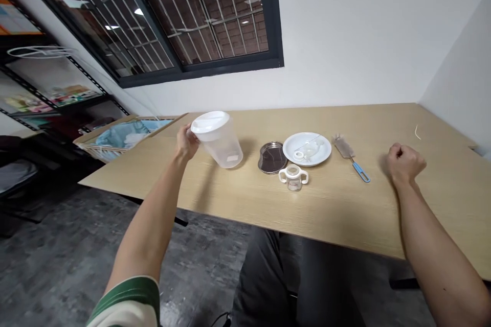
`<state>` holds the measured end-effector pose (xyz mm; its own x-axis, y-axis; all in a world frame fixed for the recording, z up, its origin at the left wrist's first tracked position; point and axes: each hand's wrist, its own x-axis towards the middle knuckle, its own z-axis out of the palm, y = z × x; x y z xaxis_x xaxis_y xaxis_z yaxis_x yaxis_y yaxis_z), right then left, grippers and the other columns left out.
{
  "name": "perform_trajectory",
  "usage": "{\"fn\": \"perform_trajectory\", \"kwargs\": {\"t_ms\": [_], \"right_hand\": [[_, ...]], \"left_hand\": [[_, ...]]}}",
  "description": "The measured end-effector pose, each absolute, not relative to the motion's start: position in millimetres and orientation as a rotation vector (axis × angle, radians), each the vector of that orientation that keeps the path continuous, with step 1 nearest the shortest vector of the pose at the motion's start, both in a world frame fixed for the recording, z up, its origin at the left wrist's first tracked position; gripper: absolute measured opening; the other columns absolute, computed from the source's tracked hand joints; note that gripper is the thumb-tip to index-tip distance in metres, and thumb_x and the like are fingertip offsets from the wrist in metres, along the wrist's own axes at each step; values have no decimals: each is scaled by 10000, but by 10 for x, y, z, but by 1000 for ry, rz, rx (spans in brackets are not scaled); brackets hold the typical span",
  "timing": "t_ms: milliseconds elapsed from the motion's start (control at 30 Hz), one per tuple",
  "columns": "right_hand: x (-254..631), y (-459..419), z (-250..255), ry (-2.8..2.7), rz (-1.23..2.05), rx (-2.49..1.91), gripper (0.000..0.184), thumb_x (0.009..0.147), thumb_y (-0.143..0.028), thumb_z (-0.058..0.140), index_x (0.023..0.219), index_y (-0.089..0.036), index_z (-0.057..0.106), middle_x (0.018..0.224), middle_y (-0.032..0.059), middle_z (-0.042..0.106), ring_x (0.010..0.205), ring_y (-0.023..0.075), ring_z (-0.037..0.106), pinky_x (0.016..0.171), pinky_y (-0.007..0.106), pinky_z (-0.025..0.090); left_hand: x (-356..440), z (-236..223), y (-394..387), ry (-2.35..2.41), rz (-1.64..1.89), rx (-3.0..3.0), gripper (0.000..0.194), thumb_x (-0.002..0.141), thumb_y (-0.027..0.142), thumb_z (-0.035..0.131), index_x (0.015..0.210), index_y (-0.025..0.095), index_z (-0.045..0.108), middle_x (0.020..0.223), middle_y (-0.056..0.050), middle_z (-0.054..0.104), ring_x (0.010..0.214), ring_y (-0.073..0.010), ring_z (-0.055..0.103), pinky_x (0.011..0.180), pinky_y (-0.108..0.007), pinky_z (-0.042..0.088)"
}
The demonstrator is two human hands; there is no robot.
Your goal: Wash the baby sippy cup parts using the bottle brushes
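Note:
My left hand (187,143) grips a clear plastic pitcher (222,145) with a white lid, holding it tilted at the table's far left. My right hand (404,163) is a closed fist resting on the wooden table (337,209), nearest to a bottle brush (351,158) with a blue handle. Farther left stand a steel kidney dish (272,157) and a white plate (307,149) bearing small clear parts. A clear two-handled sippy cup (293,178) sits in front of them.
A wicker basket (123,135) lined with blue stands beyond the table's left end. Black shelving (49,82) holds packages at far left. A small pale strip (417,133) lies near the far right corner. White walls bound the table's far and right sides.

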<state>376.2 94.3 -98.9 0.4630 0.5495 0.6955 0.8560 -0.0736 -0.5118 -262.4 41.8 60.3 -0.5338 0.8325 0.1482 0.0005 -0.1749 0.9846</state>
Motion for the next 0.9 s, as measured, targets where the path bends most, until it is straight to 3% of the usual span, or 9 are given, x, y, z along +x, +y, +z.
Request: {"fn": "perform_trajectory", "kwargs": {"t_ms": [167, 333, 600, 733, 900], "right_hand": [[3789, 986, -1021, -1193, -406, -1766, 272, 788, -276, 416, 570, -265, 255, 538, 57, 414, 524, 184, 316, 575, 383, 253], [3809, 1016, -1046, -1185, -417, -1777, 269, 785, -269, 417, 565, -266, 263, 547, 58, 428, 525, 180, 310, 575, 384, 251], [3763, 940, -967, -1237, -390, -1815, 288, 827, -286, 403, 567, -249, 285, 574, 82, 499, 535, 171, 323, 579, 364, 239], [3739, 930, -951, -1255, -351, -1924, 291, 852, -319, 407, 585, -220, 467, 630, 98, 574, 562, 189, 417, 594, 347, 247], [3670, 910, -892, -1395, -144, -2053, 359, 894, -408, 407, 718, -188, 629, 751, 125, 666, 659, 228, 530, 614, 328, 284]], "left_hand": [[-2723, 409, 489, 1314, 1876, 878, 200, 807, 318, 517, 654, 190, 497, 503, 31, 439, 458, -105, 376, 445, -238, 257], [-2801, 334, 562, 1295, 1888, 870, 212, 812, 303, 508, 634, 190, 490, 464, 44, 365, 418, -96, 282, 413, -233, 216], [-2822, 287, 587, 1709, 1668, 1279, 494, 774, 669, 398, 608, 203, 402, 436, 35, 343, 552, -111, 395, 540, -271, 276], [-2740, 273, 572, 1779, 1570, 1410, 671, 717, 851, 266, 591, 203, 388, 391, 25, 296, 631, -123, 451, 584, -290, 245], [-2563, 320, 581, 1863, 1474, 1588, 794, 593, 945, 92, 583, 213, 399, 385, 5, 376, 714, -172, 497, 605, -288, 267]]}}
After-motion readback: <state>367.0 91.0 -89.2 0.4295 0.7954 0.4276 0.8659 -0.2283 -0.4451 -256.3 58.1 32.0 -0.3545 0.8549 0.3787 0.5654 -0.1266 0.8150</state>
